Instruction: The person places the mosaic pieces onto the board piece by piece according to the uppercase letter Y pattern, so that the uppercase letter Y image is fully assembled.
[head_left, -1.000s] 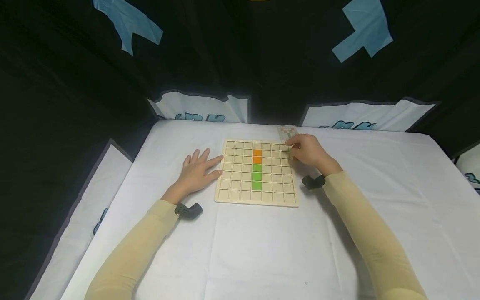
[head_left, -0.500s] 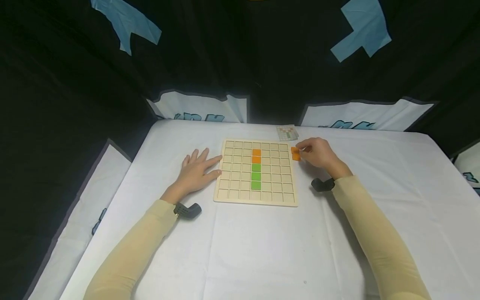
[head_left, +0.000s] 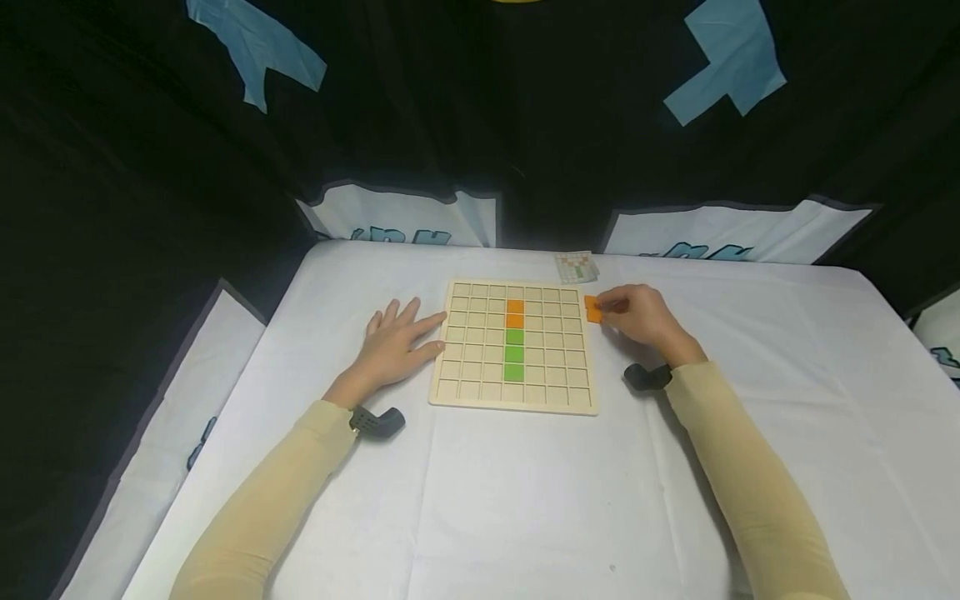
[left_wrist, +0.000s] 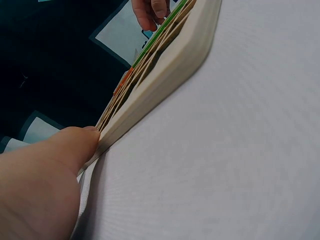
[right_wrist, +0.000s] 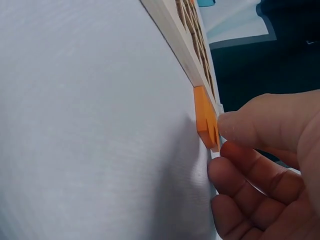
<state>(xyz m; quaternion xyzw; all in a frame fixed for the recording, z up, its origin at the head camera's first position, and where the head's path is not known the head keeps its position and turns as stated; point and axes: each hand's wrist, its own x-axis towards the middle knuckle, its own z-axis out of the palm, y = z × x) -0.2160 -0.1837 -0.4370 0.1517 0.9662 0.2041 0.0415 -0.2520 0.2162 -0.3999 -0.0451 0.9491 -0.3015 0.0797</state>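
A square wooden grid board [head_left: 551, 376] lies flat on the table. In one of its columns sit two orange tiles [head_left: 515, 313] above three green tiles [head_left: 514, 354]. My left hand [head_left: 392, 343] lies spread at the board's left side, its thumb and forefinger touching the rim [left_wrist: 165, 76]. Just off the board's right side are loose orange tiles [head_left: 592, 308], one lying against the wooden edge in the right wrist view. There my right hand [right_wrist: 270, 165] pinches an orange tile [right_wrist: 213, 136] between thumb and forefinger, partly hidden by the fingertips. The other right fingers are curled.
A small printed pattern card [head_left: 576, 267] lies behind the board's far right corner. White cloth [head_left: 525, 500] covers the table. A black curtain [head_left: 480, 125] stands behind it, with pieces of blue tape [head_left: 731, 58].
My right hand has drawn back from above the board's right edge, moving right and slightly nearer. The loose orange tiles beside the board have come into view. The left hand stays still.
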